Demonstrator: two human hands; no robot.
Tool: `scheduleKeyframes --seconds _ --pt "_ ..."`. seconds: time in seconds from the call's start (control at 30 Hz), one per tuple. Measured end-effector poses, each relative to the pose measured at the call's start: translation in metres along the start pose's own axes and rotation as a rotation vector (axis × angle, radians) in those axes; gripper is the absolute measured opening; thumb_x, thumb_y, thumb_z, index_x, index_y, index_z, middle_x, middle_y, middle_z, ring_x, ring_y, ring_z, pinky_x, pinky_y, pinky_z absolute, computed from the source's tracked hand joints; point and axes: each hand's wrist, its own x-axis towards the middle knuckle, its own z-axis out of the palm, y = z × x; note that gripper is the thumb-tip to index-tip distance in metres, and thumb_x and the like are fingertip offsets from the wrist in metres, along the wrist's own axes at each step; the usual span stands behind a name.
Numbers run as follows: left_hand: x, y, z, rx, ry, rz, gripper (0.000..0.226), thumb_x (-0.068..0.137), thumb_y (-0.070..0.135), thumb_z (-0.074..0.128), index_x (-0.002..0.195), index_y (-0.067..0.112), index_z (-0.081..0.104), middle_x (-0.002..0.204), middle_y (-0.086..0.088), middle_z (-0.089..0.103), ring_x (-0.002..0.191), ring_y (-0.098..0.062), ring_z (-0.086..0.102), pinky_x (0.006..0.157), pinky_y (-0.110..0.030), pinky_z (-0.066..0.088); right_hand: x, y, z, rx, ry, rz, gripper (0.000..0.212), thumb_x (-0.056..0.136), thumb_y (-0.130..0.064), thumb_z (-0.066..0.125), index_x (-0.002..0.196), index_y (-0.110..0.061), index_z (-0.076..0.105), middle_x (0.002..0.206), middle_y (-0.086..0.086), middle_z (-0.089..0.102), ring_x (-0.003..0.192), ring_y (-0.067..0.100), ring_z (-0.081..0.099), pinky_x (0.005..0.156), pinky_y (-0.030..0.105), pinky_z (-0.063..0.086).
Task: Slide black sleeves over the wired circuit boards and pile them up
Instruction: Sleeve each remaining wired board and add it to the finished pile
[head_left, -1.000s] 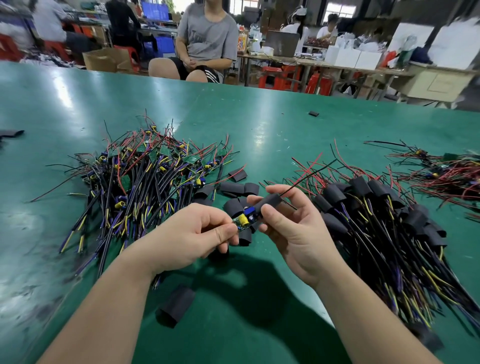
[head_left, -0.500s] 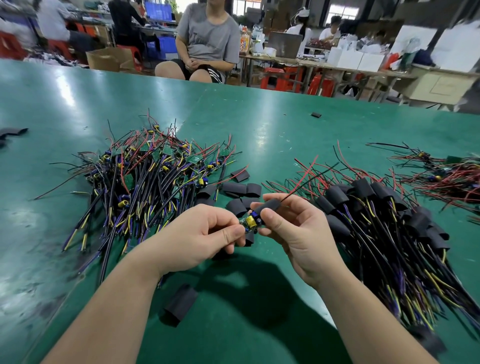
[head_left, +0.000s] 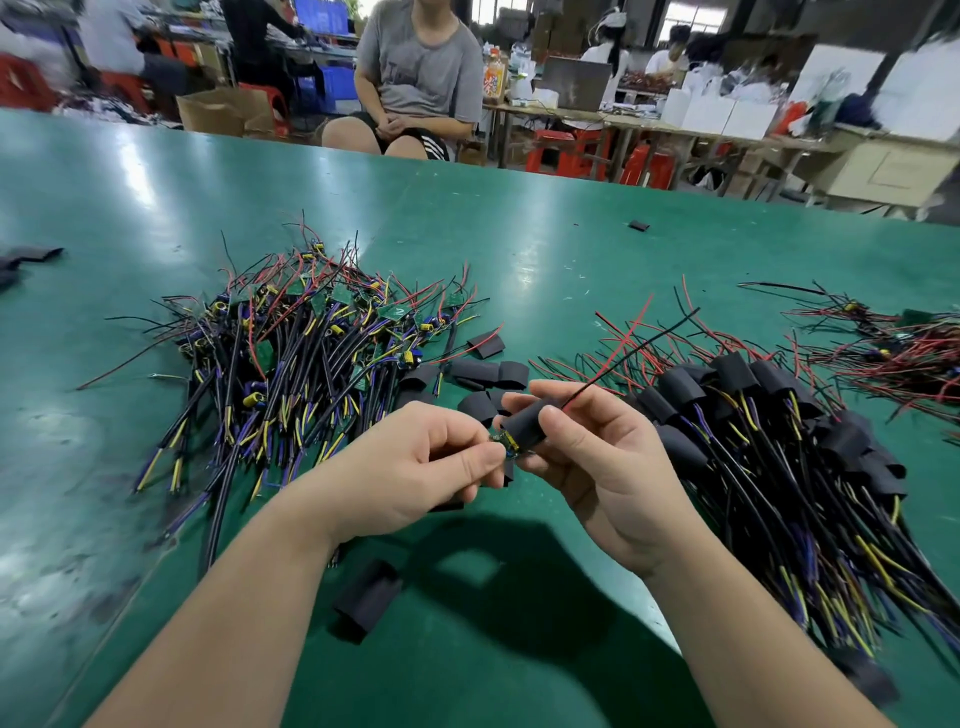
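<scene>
Sleeve almost fully over a circuit board, held in both hands above the green table.
Head view: the right hand pinches the black sleeve between thumb and fingers, with red and black wires sticking out of its far end. The left hand pinches the board's near end at the sleeve's mouth. A pile of bare boards lies to the left, a pile of sleeved boards to the right, and loose sleeves lie between them.

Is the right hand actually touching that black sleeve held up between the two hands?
Touching. The head view shows the right hand pinching the black sleeve between thumb and fingers.
</scene>
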Motion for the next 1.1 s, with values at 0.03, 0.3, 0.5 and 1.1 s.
scheduleKeyframes --seconds 0.03,0.3,0.5,1.1 --pt "0.000 0.000 0.000 -0.024 0.002 -0.002 0.028 0.089 0.036 0.057 0.066 0.021 0.065 0.055 0.007 0.053 0.053 -0.005 0.047 0.050 -0.012 0.037 0.000 0.000 0.000 0.014 -0.024 0.007 0.021 0.068 -0.024 0.072 0.089 -0.023 0.075 0.103 0.009 0.073 0.088 0.019 0.069 0.069 0.026 0.056" --pt "0.001 0.001 0.001 -0.089 0.045 0.036 0.029 0.093 0.028 0.056 0.066 0.018 0.063 0.052 0.008 0.050 0.043 -0.004 0.037 0.044 -0.010 0.030 0.001 0.010 0.008 0.032 -0.028 -0.015 0.025 0.067 -0.025 0.076 0.092 -0.022 0.072 0.106 0.008 0.072 0.083 0.019 0.066 0.069 0.026 0.052" --pt "0.007 -0.006 0.003 0.082 0.205 0.045 0.032 0.095 0.020 0.053 0.064 0.016 0.060 0.049 0.011 0.053 0.045 -0.002 0.039 0.046 -0.014 0.030 0.001 0.017 0.014 -0.064 0.060 -0.081 0.033 0.069 -0.021 0.071 0.102 -0.022 0.070 0.102 0.009 0.073 0.087 0.023 0.063 0.069 0.029 0.054" --pt "0.011 -0.003 0.024 0.074 0.637 0.372 0.006 0.083 0.026 0.069 0.078 0.029 0.070 0.065 0.004 0.068 0.049 -0.011 0.063 0.049 -0.023 0.050 0.007 0.002 0.010 0.253 0.154 0.054 0.024 0.072 -0.018 0.063 0.096 -0.014 0.062 0.084 0.003 0.073 0.071 0.012 0.071 0.051 0.016 0.052"
